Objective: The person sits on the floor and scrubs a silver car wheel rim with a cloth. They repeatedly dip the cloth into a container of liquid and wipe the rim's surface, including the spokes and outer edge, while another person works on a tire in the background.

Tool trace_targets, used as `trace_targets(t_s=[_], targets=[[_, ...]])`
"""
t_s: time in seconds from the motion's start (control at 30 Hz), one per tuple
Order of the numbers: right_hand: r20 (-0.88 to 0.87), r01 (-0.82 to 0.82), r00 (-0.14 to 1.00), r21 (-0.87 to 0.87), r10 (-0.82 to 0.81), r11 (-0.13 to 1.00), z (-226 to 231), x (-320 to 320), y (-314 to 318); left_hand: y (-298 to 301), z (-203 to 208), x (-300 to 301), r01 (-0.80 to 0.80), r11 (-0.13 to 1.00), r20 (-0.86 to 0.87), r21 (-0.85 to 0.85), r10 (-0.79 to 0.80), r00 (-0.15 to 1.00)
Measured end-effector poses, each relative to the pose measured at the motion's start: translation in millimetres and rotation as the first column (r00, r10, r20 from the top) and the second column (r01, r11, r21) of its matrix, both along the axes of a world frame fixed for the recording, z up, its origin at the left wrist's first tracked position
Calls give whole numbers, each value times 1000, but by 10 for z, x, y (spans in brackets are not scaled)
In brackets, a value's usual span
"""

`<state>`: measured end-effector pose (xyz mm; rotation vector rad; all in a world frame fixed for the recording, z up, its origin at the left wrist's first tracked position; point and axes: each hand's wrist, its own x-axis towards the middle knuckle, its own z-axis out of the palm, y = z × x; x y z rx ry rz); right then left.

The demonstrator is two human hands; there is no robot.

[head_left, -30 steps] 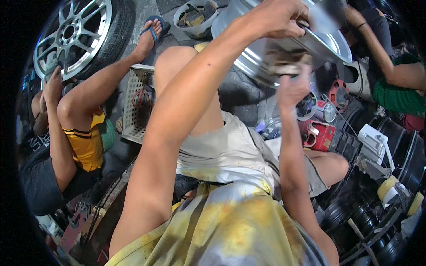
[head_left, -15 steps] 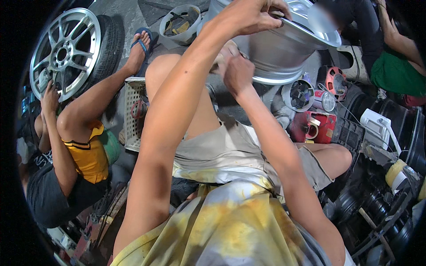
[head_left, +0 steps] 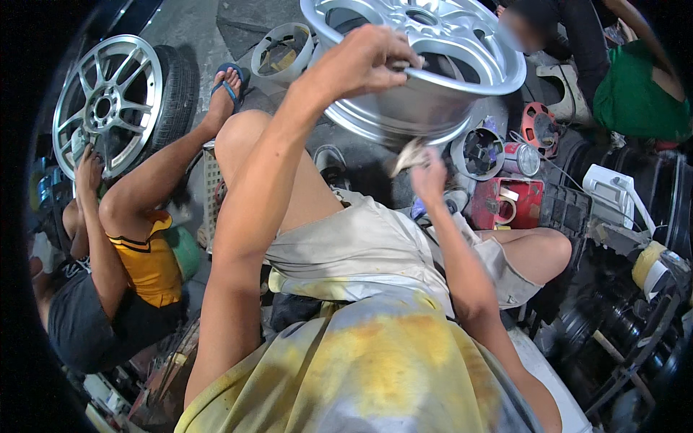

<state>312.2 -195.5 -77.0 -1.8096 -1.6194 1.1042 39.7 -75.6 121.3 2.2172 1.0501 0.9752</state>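
Observation:
A silver alloy wheel rim [head_left: 426,108] without a tyre stands tilted in front of me, its spoked face up. My left hand [head_left: 368,61] grips the rim's near lip, with fingers closed over the edge. Below the rim's lower right side, my right hand [head_left: 431,177] is closed on a pale, crumpled rag [head_left: 409,156]. Both the rag and this hand are smeared by motion. The rag is close under the barrel of the rim; whether it touches the metal I cannot tell.
A white bucket [head_left: 284,52] stands beyond my left knee. Right of the rim are a tub [head_left: 478,153], a can [head_left: 521,159] and a red box [head_left: 516,202]. One co-worker [head_left: 137,260] sits left beside a spoked wheel [head_left: 108,108]; another [head_left: 639,108] is at far right.
The rim has tipped, showing more of its spoked face. My left hand has come down and slightly left with its lip. My right hand has swung down and right, bringing the rag into view.

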Motion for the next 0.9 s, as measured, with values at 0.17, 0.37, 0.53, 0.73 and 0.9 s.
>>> trace_targets(t_s=[0.17, 0.37, 0.53, 0.73, 0.9], targets=[[12, -542, 805, -391, 593, 744, -245, -102, -633, -367, -366, 175, 151, 987, -263, -58, -161, 951], [254, -464, 648, -616, 718, 636, -184, 126, -304, -730, -850, 420, 286, 919, -447, -271, -383, 809], [-91, -561, 722, -658, 686, 503, 29, 242, -217, -793, -881, 509, 93, 940, -467, -327, -247, 849], [-490, -587, 807, -609, 328, 533, 526, 459, -197, -730, -763, 784, 62, 852, -576, -519, -402, 712], [-240, -433, 900, -586, 364, 685, 930, 852, 198, -563, -1002, 1306, 109, 827, -207, -552, -263, 942]])
